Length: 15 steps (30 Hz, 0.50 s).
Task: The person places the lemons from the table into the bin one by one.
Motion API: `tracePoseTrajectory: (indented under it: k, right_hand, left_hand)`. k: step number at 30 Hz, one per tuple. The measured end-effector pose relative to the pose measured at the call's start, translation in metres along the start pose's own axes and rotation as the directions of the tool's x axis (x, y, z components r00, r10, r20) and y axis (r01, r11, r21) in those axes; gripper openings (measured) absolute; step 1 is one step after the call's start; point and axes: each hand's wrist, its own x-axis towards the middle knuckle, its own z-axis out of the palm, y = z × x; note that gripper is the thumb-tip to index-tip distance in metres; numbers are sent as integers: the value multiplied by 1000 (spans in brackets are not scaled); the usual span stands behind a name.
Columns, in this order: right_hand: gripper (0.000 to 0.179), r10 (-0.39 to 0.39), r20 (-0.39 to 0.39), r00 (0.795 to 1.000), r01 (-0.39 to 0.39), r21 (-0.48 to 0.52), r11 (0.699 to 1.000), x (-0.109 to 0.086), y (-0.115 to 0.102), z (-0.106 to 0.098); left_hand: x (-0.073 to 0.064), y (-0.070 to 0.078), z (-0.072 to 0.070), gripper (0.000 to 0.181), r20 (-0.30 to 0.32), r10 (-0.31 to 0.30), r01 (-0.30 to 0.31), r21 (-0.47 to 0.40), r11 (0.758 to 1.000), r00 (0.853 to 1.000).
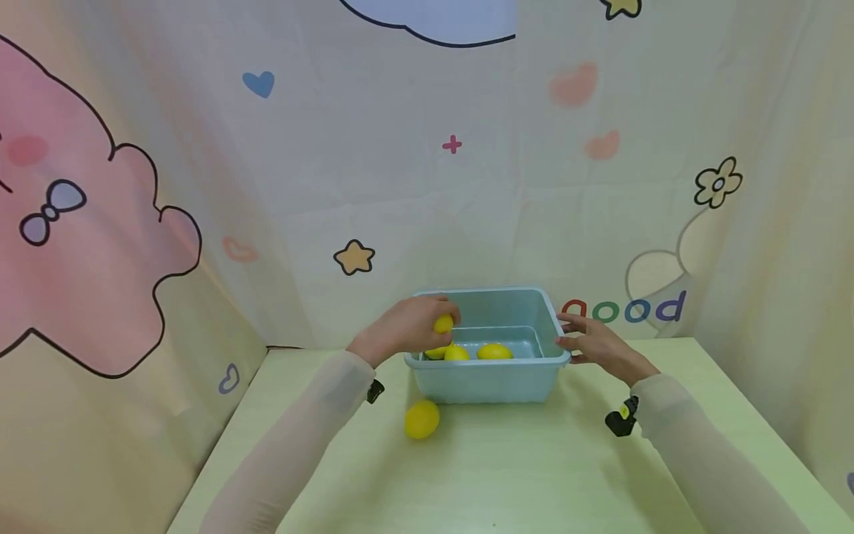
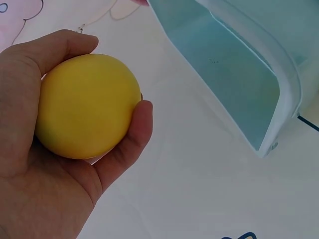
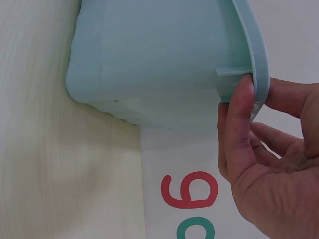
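Observation:
A light blue plastic basin [image 1: 487, 382] stands at the back of the table with several lemons [image 1: 494, 351] inside it. My left hand [image 1: 416, 324] is over its left side and grips one lemon [image 2: 89, 106], fingers and thumb curled around the fruit. At the basin's right end, my right hand [image 1: 597, 345] pinches the rim [image 3: 260, 64] between thumb and fingers. Another lemon [image 1: 422, 420] lies on the table in front of the basin's left corner.
The pale table [image 1: 507, 475] reaches back to a printed cloth [image 1: 400, 185] that hangs behind the basin and along both sides. Black wrist devices [image 1: 622, 419] sit below both sleeves.

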Motion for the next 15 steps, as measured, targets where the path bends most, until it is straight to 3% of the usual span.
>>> tracePoseTrajectory:
  k: [7, 15]
  right_hand:
    - [75, 2, 3, 1000, -2, 5, 1000, 0, -2, -1]
    - [76, 1, 4, 1000, -1, 0, 1000, 0, -1, 0]
  left_hand:
    - [10, -6, -2, 26, 6, -39, 39, -33, 999, 999]
    - [16, -13, 5, 26, 6, -80, 80, -51, 995, 997]
